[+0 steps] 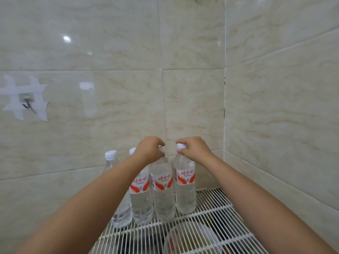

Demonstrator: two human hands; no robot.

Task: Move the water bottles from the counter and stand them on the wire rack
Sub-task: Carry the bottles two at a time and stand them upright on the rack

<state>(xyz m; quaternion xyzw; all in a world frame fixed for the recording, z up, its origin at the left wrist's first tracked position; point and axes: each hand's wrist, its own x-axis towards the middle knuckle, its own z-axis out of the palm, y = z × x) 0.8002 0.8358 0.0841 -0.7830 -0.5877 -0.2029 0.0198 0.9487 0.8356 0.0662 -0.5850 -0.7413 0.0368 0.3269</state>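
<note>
Pale marbled tiles cover two walls that meet in a corner behind a white wire rack (211,215). Four clear water bottles stand upright on the rack in a tight row, side by side.

The left hand (149,150) curls its fingers round the white cap of the third bottle (162,189), pinching it from above. The right hand (193,148) grips the cap of the fourth bottle (185,187) in the same way, thumb and fingers wrapped over the top. The two hands sit close together with a narrow gap between them, and both held bottles rest with their bases on the rack wires.

Just left of the left hand stands the second bottle (141,198), its cap partly hidden behind that wrist. Further left is the first bottle (119,208), its white cap in plain sight and its body partly covered by the left forearm. Three of the bottles show red and white labels.

Below the right forearm, under the rack wires, lies a round pale bowl (192,241). Far left of the left hand, a metal hook (27,102) is fixed to the wall with strips of white tape.
</note>
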